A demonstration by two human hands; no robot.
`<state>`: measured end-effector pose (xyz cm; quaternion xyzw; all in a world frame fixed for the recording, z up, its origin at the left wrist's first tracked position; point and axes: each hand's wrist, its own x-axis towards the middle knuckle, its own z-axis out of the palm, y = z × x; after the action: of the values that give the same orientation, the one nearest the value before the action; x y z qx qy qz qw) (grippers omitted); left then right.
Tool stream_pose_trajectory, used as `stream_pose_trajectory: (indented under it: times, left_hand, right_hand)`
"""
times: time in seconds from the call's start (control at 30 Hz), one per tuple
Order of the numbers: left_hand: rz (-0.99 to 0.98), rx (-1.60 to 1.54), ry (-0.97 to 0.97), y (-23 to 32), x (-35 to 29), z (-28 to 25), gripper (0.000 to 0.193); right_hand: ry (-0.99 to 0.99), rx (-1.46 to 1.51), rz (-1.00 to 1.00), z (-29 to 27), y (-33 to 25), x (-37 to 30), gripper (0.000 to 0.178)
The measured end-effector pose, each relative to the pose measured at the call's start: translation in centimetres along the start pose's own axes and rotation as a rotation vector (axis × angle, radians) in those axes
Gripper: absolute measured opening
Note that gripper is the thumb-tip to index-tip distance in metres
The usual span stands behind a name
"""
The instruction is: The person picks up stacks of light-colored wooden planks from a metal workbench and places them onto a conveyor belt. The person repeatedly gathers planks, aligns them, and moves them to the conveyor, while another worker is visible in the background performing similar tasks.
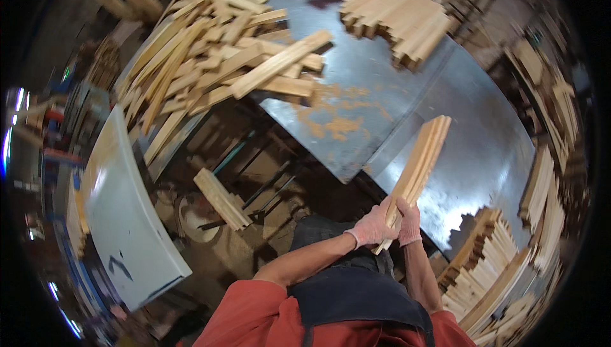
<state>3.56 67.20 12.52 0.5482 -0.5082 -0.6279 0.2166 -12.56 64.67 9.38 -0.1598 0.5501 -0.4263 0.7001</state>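
Note:
Both my hands, in pale pink work gloves, grip the near end of a small bundle of wooden strips [420, 159]. My left hand [374, 227] is closed round the bundle's left side, and my right hand [409, 221] closes on it from the right. The strips slant up and away to the right, over the grey metal table [471, 111]. How many strips are in the bundle I cannot tell. Below the near end, the dark apron on my front shows.
A loose heap of wooden pieces [223, 60] covers the table's far left. A neat block of strips [394, 16] lies at the far side, with sawdust [337, 121] nearer. More strips [487, 264] are stacked at the right. A white panel [127, 213] stands at the left.

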Motion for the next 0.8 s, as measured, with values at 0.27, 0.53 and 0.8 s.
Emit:
stream_pose_trajectory:
  times: [0.27, 0.53, 0.8]
  left_hand:
    - [0.015, 0.055, 0.467, -7.2, -12.7, -12.0, 0.103]
    - [-0.16, -0.239, 0.651, -17.7, -23.1, -16.8, 0.111]
    - [-0.838, -0.736, 1.018, -39.1, -35.5, -9.1, 0.078]
  right_hand:
    - [-0.278, -0.379, -0.145, 21.0, 5.1, -5.5, 0.065]
    - [-0.432, -1.165, -0.347, 31.4, 17.6, -3.3, 0.079]
    - [-0.681, -1.421, 0.113, 34.4, 31.6, 4.5, 0.074]
